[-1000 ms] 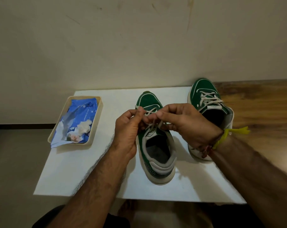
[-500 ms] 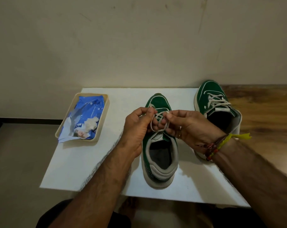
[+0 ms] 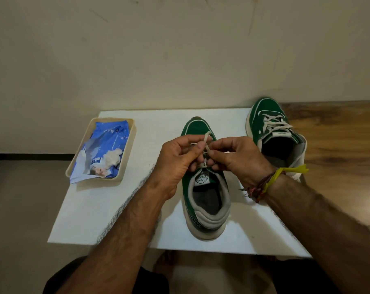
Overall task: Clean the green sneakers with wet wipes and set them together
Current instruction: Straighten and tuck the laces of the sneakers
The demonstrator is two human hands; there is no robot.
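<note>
Right now your two forearms reach forward from the near edge of the white worktop [image 3: 107, 209], and both meet over the near sneaker [image 3: 205, 200], which stands upright on the worktop with its heel toward you and its green toe pointing at the wall [image 3: 180, 49]. Your left hand [image 3: 175, 164] sits at the left side of that sneaker's lacing, fingers curled, pinching the white lace [image 3: 207, 141] between thumb and fingertips; a short loop of lace stands up just above them. Your right hand [image 3: 232, 158] faces it from the sneaker's right side, its fingers also curled and pinching the same lace, so the two hands nearly touch over the tongue. On your right wrist sit a yellow band [image 3: 283, 174] and some thread bracelets [image 3: 257, 187]. To the right of the near sneaker and farther from you stands the second sneaker [image 3: 271, 128], upright, laced, its toe toward the wall, at the worktop's right edge beside a wooden surface [image 3: 338, 145]. The two sneakers stand apart, not touching. Left of the near sneaker, well apart from it, a cream tray [image 3: 129, 149] rests on the worktop holding a blue wet-wipe pack [image 3: 110, 141] with a white wipe [image 3: 112, 157] showing at its opening.
</note>
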